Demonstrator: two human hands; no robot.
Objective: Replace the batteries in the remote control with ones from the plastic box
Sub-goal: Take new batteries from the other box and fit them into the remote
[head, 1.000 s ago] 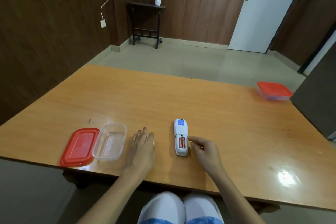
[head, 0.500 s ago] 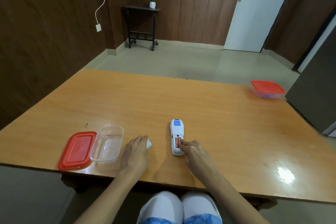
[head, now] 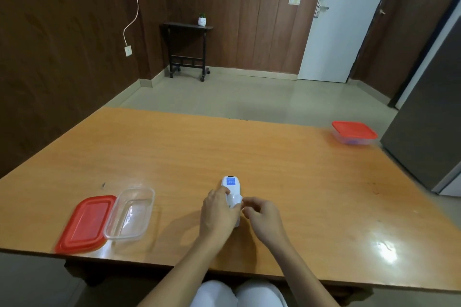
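Note:
The white remote control lies back-up near the front middle of the wooden table, its blue label at the far end. My left hand covers its near half and pinches a white battery cover against the remote. My right hand is beside it, curled fingertips at the remote's right edge. The battery bay is hidden under the cover and fingers. An open clear plastic box sits to the left with its red lid beside it.
A second, closed plastic box with a red lid stands at the table's far right corner. A dark cabinet rises past the right edge. The table's front edge runs just under my forearms.
My left hand took the white cover off the table and moved right onto the remote. The red batteries seen earlier in the bay are now hidden. My right hand shifted slightly right.

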